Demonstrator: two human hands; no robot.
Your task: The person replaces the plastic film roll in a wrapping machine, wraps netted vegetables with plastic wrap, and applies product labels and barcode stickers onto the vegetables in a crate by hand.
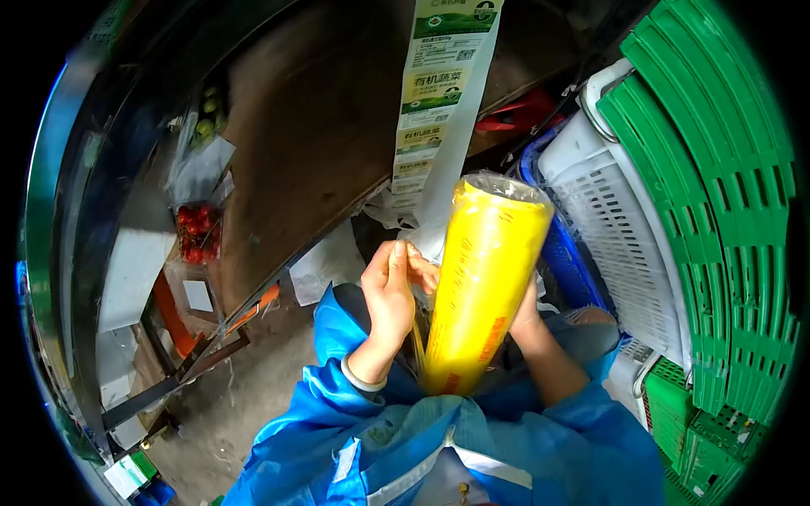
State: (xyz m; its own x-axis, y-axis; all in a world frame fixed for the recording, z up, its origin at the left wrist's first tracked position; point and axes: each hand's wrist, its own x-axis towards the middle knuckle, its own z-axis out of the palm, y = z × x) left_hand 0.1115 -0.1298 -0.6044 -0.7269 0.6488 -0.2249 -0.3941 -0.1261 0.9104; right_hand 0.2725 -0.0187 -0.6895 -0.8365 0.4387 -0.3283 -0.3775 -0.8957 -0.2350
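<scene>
A large yellow roll of plastic wrap (485,287) stands tilted in front of my body, its hollow core showing at the top end. My right hand (528,314) grips the roll from its right side, with most of the fingers hidden behind it. Close to the roll's left side is my left hand (390,291), thumb and fingertips pinched together. Whatever is between those fingertips is too small to make out. A thin shiny strip, perhaps loose film, shows between the left wrist and the roll.
A strip of printed labels (430,101) hangs beyond the roll over a brown tabletop (295,126). Red tomatoes (198,232) in a clear pack lie at left. White (620,228), blue (561,244) and green crates (717,169) are stacked at right. An orange object (173,316) lies lower left.
</scene>
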